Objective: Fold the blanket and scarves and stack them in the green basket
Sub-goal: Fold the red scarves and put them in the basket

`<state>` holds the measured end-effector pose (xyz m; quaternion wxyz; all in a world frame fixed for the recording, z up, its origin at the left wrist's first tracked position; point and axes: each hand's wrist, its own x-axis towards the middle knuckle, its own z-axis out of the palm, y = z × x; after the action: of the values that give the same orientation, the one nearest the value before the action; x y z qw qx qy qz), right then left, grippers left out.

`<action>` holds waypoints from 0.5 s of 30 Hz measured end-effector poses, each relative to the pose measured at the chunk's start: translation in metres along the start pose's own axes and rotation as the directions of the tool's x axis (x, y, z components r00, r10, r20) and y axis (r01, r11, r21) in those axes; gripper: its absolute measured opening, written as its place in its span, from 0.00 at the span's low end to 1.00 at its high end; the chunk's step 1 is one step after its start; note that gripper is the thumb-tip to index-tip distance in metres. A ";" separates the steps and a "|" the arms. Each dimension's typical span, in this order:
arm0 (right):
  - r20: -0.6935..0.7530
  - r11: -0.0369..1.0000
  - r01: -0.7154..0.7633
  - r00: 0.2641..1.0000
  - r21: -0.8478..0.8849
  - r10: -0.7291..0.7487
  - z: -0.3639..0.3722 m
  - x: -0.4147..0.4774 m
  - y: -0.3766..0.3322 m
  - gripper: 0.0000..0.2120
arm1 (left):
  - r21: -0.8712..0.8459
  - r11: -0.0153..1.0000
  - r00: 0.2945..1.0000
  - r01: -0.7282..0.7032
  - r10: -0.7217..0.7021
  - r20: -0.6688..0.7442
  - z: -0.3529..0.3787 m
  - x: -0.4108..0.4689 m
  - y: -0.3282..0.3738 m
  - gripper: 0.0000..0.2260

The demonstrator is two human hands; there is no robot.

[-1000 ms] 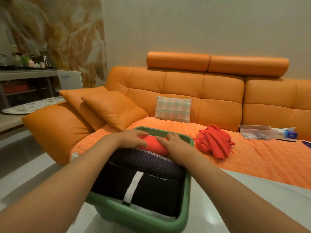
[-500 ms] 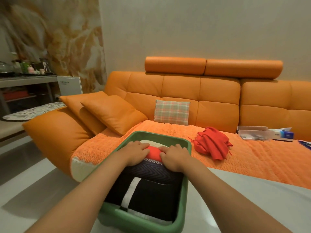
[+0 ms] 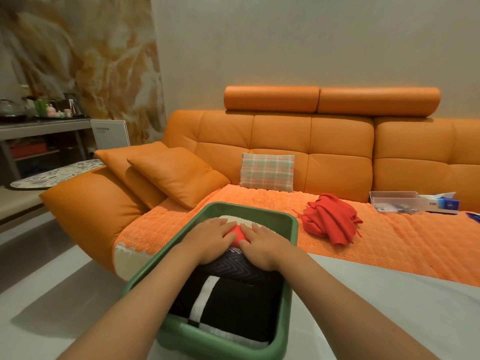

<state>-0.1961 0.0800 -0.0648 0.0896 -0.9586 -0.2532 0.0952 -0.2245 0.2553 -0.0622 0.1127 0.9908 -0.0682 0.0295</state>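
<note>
The green basket (image 3: 288, 302) stands in front of me, partly on the sofa seat. Inside lie a black cloth with a white stripe (image 3: 233, 305), a dark zigzag-patterned scarf (image 3: 233, 266), a folded red scarf (image 3: 237, 236) and a cream knitted piece (image 3: 233, 219) at the far end. My left hand (image 3: 210, 239) and my right hand (image 3: 262, 246) lie palm down on the folded red scarf, one on each side, pressing it into the basket. A crumpled red scarf (image 3: 330, 222) lies loose on the sofa's orange blanket (image 3: 389, 242), to the right of the basket.
The orange sofa carries two orange cushions (image 3: 171, 175) at the left and a plaid pillow (image 3: 267, 171) at the back. A clear plastic box (image 3: 394, 201) and a tissue pack (image 3: 441, 202) sit at the right. A shelf unit (image 3: 39, 136) stands far left.
The view has risen and the basket looks farther away. Both hands have drawn closer together on the folded red scarf, and the cream piece behind it has come into sight.
</note>
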 end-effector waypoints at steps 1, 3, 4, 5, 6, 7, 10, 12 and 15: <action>0.019 1.000 -0.003 1.000 -0.002 0.003 0.001 0.002 0.001 0.30 | -0.011 1.000 1.000 0.016 -0.016 0.025 0.001 0.001 -0.001 0.23; 0.035 1.000 0.000 0.999 -0.012 0.000 0.002 0.006 0.001 0.30 | -0.009 1.000 0.998 0.027 -0.027 0.053 0.002 0.004 -0.001 0.23; 0.035 1.000 0.003 0.999 -0.017 -0.003 0.002 0.007 0.001 0.30 | -0.001 1.000 0.998 0.025 -0.025 0.056 0.003 0.005 0.000 0.23; 0.032 1.000 0.005 0.999 -0.015 -0.005 0.001 0.006 0.001 0.30 | 0.009 1.000 0.998 0.021 -0.021 0.051 0.002 0.006 0.000 0.23; 0.019 1.000 0.009 1.000 -0.002 -0.009 -0.001 0.005 0.000 0.30 | 0.020 1.000 0.999 0.014 -0.015 0.038 0.001 0.006 0.001 0.23; -0.012 1.000 0.020 1.000 0.024 -0.020 -0.005 0.002 0.000 0.30 | 0.036 0.999 1.000 0.009 -0.010 0.022 -0.001 0.006 0.001 0.23; -0.183 0.972 0.074 0.983 0.225 -0.032 -0.023 -0.012 0.006 0.28 | 0.075 0.997 0.997 0.008 -0.003 -0.074 -0.013 0.010 0.010 0.26; -0.294 0.937 0.089 0.956 0.339 0.015 -0.041 -0.023 0.021 0.26 | 0.028 0.999 0.983 0.017 -0.011 -0.184 -0.025 0.015 0.027 0.23; -0.369 0.911 0.059 0.923 0.408 0.105 -0.065 -0.041 0.060 0.22 | -0.106 0.993 0.947 -0.061 0.024 -0.321 -0.042 0.023 0.070 0.18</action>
<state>-0.1884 0.0002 -0.0098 0.3357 -0.9209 -0.1934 -0.0419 -0.2129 0.1946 -0.0048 0.1782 0.9632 -0.0720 0.1878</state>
